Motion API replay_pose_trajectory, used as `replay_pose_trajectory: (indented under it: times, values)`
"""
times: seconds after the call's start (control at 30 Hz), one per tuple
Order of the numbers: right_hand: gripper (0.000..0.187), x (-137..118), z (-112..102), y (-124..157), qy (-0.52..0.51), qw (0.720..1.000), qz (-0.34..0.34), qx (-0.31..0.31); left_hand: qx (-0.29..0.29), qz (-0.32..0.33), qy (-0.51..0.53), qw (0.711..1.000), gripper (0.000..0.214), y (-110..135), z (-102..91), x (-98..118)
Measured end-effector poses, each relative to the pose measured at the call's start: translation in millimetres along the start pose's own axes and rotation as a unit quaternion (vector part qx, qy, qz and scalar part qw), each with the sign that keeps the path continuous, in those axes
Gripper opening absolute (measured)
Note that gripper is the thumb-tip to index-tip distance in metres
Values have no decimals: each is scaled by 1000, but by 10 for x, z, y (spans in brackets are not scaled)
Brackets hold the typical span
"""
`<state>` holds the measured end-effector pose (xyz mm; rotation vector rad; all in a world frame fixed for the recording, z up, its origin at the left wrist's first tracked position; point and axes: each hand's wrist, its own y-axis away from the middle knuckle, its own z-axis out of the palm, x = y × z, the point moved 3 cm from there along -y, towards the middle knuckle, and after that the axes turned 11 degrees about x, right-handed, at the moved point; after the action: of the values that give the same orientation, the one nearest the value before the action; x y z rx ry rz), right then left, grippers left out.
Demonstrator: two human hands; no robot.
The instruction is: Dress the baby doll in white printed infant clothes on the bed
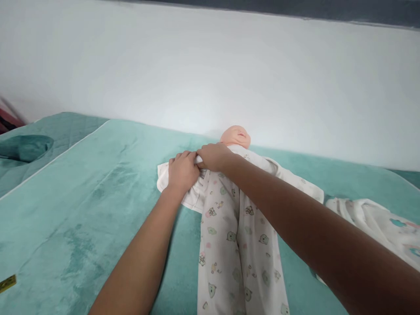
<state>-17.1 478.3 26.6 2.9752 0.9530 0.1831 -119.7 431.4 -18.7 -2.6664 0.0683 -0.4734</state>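
Note:
A baby doll (236, 135) lies on its back on a teal blanket (98, 183), head toward the white wall. It wears a white romper (229, 236) printed with small animals. My left hand (181, 171) rests on the doll's sleeve at the left, fingers curled onto the cloth. My right hand (213, 156) reaches across the doll's chest and pinches the same white fabric just beside my left hand, below the doll's chin. Both hands touch each other at the fingertips.
Another white printed garment (377, 223) lies crumpled at the right. A darker teal pillow (24, 146) sits at the far left on a second blanket. A small yellow tag (7, 283) lies near the left edge. The white wall (210, 74) runs behind.

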Motion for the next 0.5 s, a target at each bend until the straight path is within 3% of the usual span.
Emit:
replay_pose_trajectory:
  times: [0.27,0.5]
  values:
    - [42,198,-204,229,73,997,-1,5,9,15,12,1000,53,19,-42,34]
    - [41,581,-425,601,79,994,69,20,-21,7,-8,1000,52,99,-28,20]
